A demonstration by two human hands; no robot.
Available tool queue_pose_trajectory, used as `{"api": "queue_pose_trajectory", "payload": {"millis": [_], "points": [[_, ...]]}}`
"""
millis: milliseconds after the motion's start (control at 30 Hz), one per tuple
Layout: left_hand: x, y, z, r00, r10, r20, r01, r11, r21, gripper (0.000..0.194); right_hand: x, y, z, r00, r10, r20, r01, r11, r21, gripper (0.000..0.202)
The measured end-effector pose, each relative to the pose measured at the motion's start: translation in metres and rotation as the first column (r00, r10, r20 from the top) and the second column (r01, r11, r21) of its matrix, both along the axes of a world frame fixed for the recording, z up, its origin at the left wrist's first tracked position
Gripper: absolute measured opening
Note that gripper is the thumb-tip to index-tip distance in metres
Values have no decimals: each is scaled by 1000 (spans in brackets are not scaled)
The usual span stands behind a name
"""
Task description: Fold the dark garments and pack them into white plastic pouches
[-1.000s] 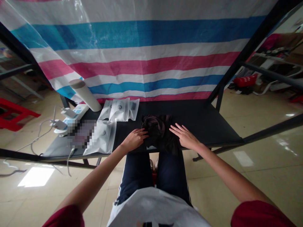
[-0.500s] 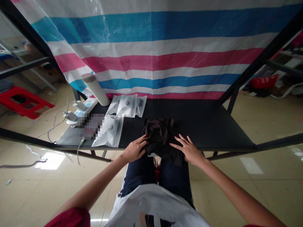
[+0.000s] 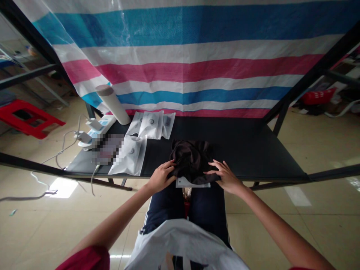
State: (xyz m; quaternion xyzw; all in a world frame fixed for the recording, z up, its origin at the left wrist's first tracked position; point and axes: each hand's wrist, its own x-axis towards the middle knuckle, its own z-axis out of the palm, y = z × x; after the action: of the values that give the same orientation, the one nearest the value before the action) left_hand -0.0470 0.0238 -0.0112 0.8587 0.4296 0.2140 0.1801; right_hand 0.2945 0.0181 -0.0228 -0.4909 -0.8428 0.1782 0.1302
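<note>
A crumpled dark brown cloth point(image 3: 191, 157) lies at the front edge of the black table point(image 3: 253, 146). Under its near side, the edge of a pale plastic bag point(image 3: 194, 184) sticks out over the table edge. My left hand point(image 3: 162, 176) touches the cloth's left side, its fingers apart. At the cloth's right side rests my right hand point(image 3: 225, 177), with spread fingers touching the fabric. Left of the cloth lies a frosted bag point(image 3: 131, 155) with something inside, and several similar bags point(image 3: 152, 123) lie behind it.
A white bottle point(image 3: 113, 104), a power strip point(image 3: 98, 131) with plugs and cables, and a pixelated object point(image 3: 108, 149) occupy the table's left end. Behind hangs a striped sheet point(image 3: 182, 71). A red stool point(image 3: 28, 118) stands far left.
The cloth's near part, which hung over the table edge, has been drawn up, and more of the bag beneath shows. My right hand has moved slightly to the right.
</note>
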Motion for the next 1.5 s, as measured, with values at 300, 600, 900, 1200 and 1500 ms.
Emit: {"api": "queue_pose_trajectory", "payload": {"millis": [300, 600, 900, 1200, 1500], "points": [[28, 39, -3, 898, 430, 98, -422, 902, -92, 37, -24, 35, -11, 881, -374, -289, 423, 897, 129, 44], [22, 57, -4, 820, 535, 203, -516, 845, -139, 41, -30, 48, -6, 751, -558, -352, 602, 798, 18, 40], [8, 114, 0, 856, 502, -128, -517, 815, -263, 51, -25, 101, 7, 772, -635, -39, 625, 769, -133, 61], [19, 120, -10, 885, 410, 222, -299, 865, -403, 27, -11, 123, -18, 651, -594, -473, 516, 803, -298, 55], [8, 96, -12, 813, 231, 534, -33, 935, -354, 12, -17, 96, -14, 665, -294, -686, 248, 954, -168, 9]]}}
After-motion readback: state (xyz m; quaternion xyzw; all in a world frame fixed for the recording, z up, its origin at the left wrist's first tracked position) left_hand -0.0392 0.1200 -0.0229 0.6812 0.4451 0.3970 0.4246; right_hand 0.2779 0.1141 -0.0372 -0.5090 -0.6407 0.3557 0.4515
